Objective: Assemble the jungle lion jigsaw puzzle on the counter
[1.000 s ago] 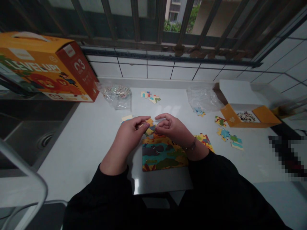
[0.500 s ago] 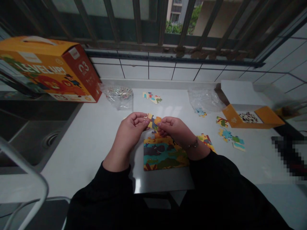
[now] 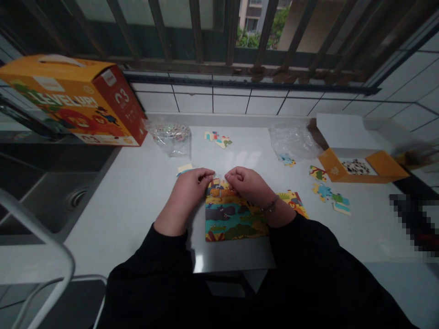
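Observation:
A partly joined animal puzzle (image 3: 226, 217) lies flat on the white counter, with a hippo and a spotted animal on it. At its upper left edge, my left hand (image 3: 193, 187) has thumb and fingers pinched on a puzzle piece (image 3: 216, 181). My right hand (image 3: 247, 183) is closed at the same piece's right side, covering part of the puzzle's upper right. The piece rests against the top of the joined part; whether it is fully locked in cannot be told. More puzzle with a lion (image 3: 295, 202) shows beyond my right wrist.
Loose pieces lie at the back (image 3: 218, 139), beside my left hand (image 3: 185, 169) and at the right (image 3: 331, 196). Plastic bags (image 3: 171, 137), an open orange box (image 3: 387, 167) and a large orange box (image 3: 75, 103) stand around. A sink (image 3: 58, 196) is at the left.
Both hands have come down toward me, bringing the held piece from above the puzzle to its top edge. A loose piece beside my left hand now shows.

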Demonstrator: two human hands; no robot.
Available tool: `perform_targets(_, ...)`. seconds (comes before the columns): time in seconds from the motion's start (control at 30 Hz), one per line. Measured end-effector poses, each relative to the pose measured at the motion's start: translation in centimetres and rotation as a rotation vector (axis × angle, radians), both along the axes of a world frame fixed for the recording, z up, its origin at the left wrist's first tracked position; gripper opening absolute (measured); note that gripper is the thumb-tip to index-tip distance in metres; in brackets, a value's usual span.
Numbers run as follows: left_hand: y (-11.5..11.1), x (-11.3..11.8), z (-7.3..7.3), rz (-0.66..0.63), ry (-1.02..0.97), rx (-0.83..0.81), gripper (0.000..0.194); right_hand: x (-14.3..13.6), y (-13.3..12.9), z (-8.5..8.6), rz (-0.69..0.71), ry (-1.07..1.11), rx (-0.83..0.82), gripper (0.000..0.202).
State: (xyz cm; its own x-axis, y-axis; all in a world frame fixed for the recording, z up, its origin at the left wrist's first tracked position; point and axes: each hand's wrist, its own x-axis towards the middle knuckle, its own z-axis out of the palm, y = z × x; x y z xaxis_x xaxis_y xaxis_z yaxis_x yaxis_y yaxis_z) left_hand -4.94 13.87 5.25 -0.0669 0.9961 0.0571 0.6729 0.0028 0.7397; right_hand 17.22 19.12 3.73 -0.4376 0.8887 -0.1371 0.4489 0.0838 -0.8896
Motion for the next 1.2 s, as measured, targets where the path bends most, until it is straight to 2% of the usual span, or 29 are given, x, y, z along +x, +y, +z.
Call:
perform_targets(0.2, 0.2, 0.5, -0.2, 0.041, 0.073, -0.031, 0.012, -0.2, -0.3, 0.3, 0.049, -0.165, 0.235, 0.015)
perform_targets(0.33, 0.4, 0.5, -0.4, 0.001, 0.181, -0.024, 0.007, -0.3, -0.5, 0.5, 0.094, -0.177, 0.245, 0.013)
perform_targets(0.47, 0.2, 0.3, -0.3, -0.028, 0.312, 0.056, 0.005, -0.2, -0.5, 0.6, 0.101, -0.198, 0.283, 0.012)
perform_targets(0.57, -0.2, 0.1, -0.1, -0.098, 0.345, 0.086, 0.006, 0.0, -0.4, 0.6, 0.088, -0.201, 0.300, 0.012)
perform_targets(0.7, -0.5, 0.0, -0.6, -0.234, 0.393, 0.023, 0.006, 0.0, -0.2, 0.7, 0.096, -0.201, 0.302, 0.011)
perform_targets(0.83, -0.4, 0.2, -1.2, -0.270, 0.449, -0.012, 0.006, -0.2, -0.7, 1.4, 0.163, -0.233, 0.349, 0.012)
perform_targets(0.93, -0.5, 0.5, -0.9, -0.288, 0.468, -0.028, 0.009, -0.1, -2.9, 2.7, 0.269, -0.283, 0.430, 0.018)
perform_targets(1.07, -1.2, 1.3, -0.4, -0.328, 0.519, -0.003, 0.018, 1.9, -8.4, 3.9, 0.376, -0.438, 0.530, 0.015)
perform_targets(1.13, -1.5, 1.6, -0.2, -0.350, 0.551, 0.006, 0.021, 4.0, -11.1, 3.6, 0.285, -0.514, 0.550, 0.011)
perform_targets(1.2, -1.8, 2.0, -0.1, -0.367, 0.582, 0.001, 0.023, 6.9, -13.1, 2.8, 0.092, -0.595, 0.564, 0.019)
